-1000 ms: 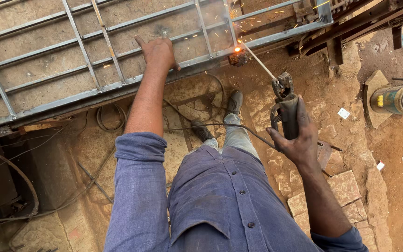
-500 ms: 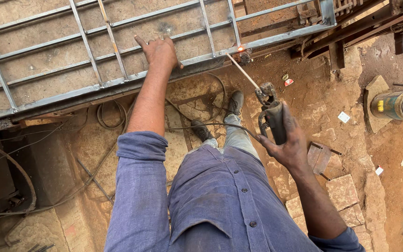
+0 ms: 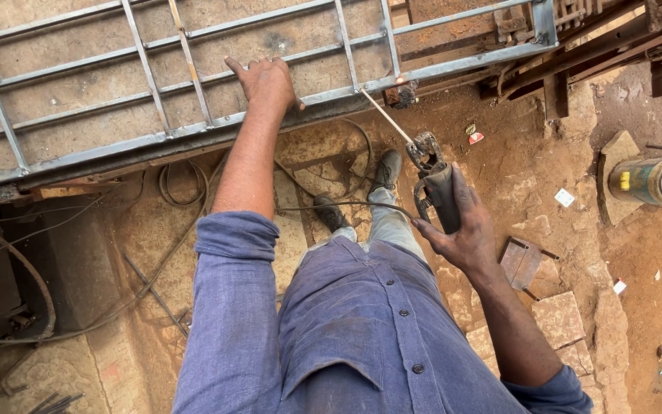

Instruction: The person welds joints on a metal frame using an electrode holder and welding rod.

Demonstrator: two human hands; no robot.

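Hands at work on a steel frame, seen from the head camera I am watching remotely: the left hand (image 3: 268, 80) lies flat and open on the lower rail of the grey metal grille (image 3: 155, 115) that fills the upper left of the frame, gripping nothing, fingers spread over the bar, which I judge is meant to steady the frame and the body leaning toward it. The right hand (image 3: 461, 234), right of centre, is clenched round the dark handle of a welding electrode holder (image 3: 434, 188), held low and angled upward so that the thin electrode rod (image 3: 386, 116) clamped in its head slants up and left toward the joint (image 3: 401, 78) where an upright bar meets the lower rail; the tip looks just beside that joint, though I cannot tell if it touches. A black cable (image 3: 346, 205) runs from the holder leftward across the paved ground, slack enough to leave the wrist free. Below the grille, two dark boots (image 3: 362, 192) stand on worn stone slabs, close to the rail so the reach is short. At the right edge a cylindrical tin (image 3: 657, 182) lies on its side, well apart from both hands, near loose stone blocks (image 3: 561, 322).
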